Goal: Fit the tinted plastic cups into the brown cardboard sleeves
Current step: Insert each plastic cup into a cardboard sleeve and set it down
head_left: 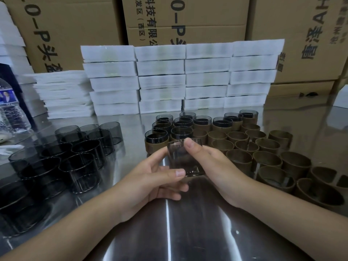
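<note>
Here, you are gripping one tinted cup (185,159) at centre frame, your left hand (150,178) curling round its base and your right hand (212,166) pinching its rim. At nine o'clock bare cups (75,157) are standing, at three empty cardboard sleeves (267,159), at twelve sleeved cups (180,127).

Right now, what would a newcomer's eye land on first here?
Dead centre, the left hand and right hand grip one tinted cup between them. Left of them stands a crowd of bare cups; right of them, rows of empty brown sleeves, with a few sleeved cups behind the hands. White stacks line the back.
</note>
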A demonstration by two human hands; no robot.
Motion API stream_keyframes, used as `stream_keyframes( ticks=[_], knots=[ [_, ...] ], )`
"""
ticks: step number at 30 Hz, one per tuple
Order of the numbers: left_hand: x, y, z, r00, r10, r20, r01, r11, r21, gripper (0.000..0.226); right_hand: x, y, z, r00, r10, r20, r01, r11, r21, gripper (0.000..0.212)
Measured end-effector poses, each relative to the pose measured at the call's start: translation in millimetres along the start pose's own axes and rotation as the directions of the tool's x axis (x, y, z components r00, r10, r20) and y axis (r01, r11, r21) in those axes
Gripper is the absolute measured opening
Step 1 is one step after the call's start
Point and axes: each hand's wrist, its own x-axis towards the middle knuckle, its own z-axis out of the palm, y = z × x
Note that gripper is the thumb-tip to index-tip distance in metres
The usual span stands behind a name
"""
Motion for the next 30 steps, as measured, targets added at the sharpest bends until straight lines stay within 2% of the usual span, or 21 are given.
stream_keyframes(
  ticks=[3,6,11,14,15,17,20,23,30],
  knots=[
    [0.2,0.1,-2.0,0.999,-0.011,0.049,0.015,0.998,-0.062,0.052,-0.9,-1.4,0.3,0.996,0.033,0.087,-0.035,0.999,0.023,0.069],
    [0.5,-0.7,-2.5,0.998,-0.01,0.062,0.014,0.998,-0.063,0.053,-1.5,-2.2,-0.2,0.994,0.04,0.106,-0.043,0.999,0.027,0.07],
    [2.1,-2.9,2.7,1.0,-0.02,-0.014,0.019,1.0,-0.003,0.048,-2.6,-2.9,1.6,0.997,0.014,0.082,-0.012,1.0,-0.023,0.045],
    [1.8,-3.9,5.7,0.997,-0.012,-0.071,0.019,0.995,0.094,0.06,-4.0,-2.6,3.2,0.998,-0.037,0.056,0.04,0.997,-0.062,0.036],
    [1.4,-4.5,6.5,0.996,0.001,-0.09,0.013,0.989,0.147,0.063,-4.6,-2.1,4.3,0.998,-0.059,0.029,0.062,0.993,-0.1,0.035],
    [0.9,-5.2,8.8,0.994,0.033,-0.101,-0.008,0.972,0.237,0.064,-5.5,0.5,6.9,0.995,-0.083,-0.059,0.068,0.972,-0.225,0.049],
    [0.9,-5.9,10.6,0.992,0.062,-0.106,-0.031,0.96,0.277,0.062,-5.7,4.3,9.5,0.979,-0.113,-0.172,0.04,0.924,-0.381,0.062],
    [1.3,-6.8,10.3,0.99,0.077,-0.12,-0.041,0.961,0.273,0.063,-4.8,3.7,9.0,0.973,-0.116,-0.197,0.033,0.923,-0.383,0.064],
    [0.8,-4.4,9.4,0.989,0.07,-0.134,-0.03,0.96,0.28,0.067,-3.7,3.7,7.3,0.982,-0.114,-0.148,0.057,0.938,-0.341,0.063]
  ],
)
